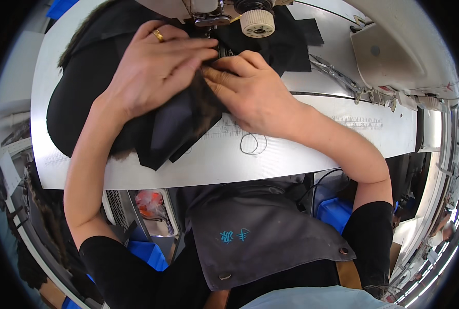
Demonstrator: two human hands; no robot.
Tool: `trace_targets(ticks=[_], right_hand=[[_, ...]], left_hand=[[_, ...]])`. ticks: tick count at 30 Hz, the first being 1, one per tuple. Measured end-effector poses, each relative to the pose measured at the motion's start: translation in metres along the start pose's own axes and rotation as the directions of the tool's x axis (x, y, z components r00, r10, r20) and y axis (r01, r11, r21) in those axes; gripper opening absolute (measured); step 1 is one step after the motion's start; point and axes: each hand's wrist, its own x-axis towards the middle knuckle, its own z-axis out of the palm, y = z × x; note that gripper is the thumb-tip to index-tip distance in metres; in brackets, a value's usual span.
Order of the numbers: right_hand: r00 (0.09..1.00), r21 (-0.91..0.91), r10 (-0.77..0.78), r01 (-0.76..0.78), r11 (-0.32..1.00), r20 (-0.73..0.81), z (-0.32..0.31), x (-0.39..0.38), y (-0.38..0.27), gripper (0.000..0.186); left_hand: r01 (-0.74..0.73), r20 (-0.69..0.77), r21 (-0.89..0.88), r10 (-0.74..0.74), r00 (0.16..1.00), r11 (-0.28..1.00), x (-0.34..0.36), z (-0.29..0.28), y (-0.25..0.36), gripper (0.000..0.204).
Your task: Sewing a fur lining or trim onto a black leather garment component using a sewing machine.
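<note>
Free passage runs along the front strip of the white tabletop (301,157), where a thread loop (252,144) lies. Beyond the left hand (154,69) and right hand (257,95), the sewing-machine head (204,5) and its dial (257,24) obstruct; black fabric (77,105) covers the left, metal tools (337,77) the right.

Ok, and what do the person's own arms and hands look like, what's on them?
Both forearms are bare below short black sleeves. The left hand wears a gold-coloured ring; the right hand shows no ring. Neither wears a glove.
</note>
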Motion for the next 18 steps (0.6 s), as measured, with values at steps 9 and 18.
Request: trace_targets(ticks=[9, 18], right_hand=[[0.997, 0.020, 0.059, -0.058, 0.998, -0.049, -0.005, -0.013, 0.006, 0.047], [0.993, -0.140, 0.109, -0.100, 0.985, 0.055, -0.015, 0.002, 0.012, 0.047]], left_hand=[[0.171, 0.010, 0.161, -0.175, 0.984, 0.972, -0.008, 0.009, 0.024, 0.021], [0.102, -0.034, 0.100, -0.099, 0.995, 0.990, -0.007, 0.010, 0.012, 0.014]])
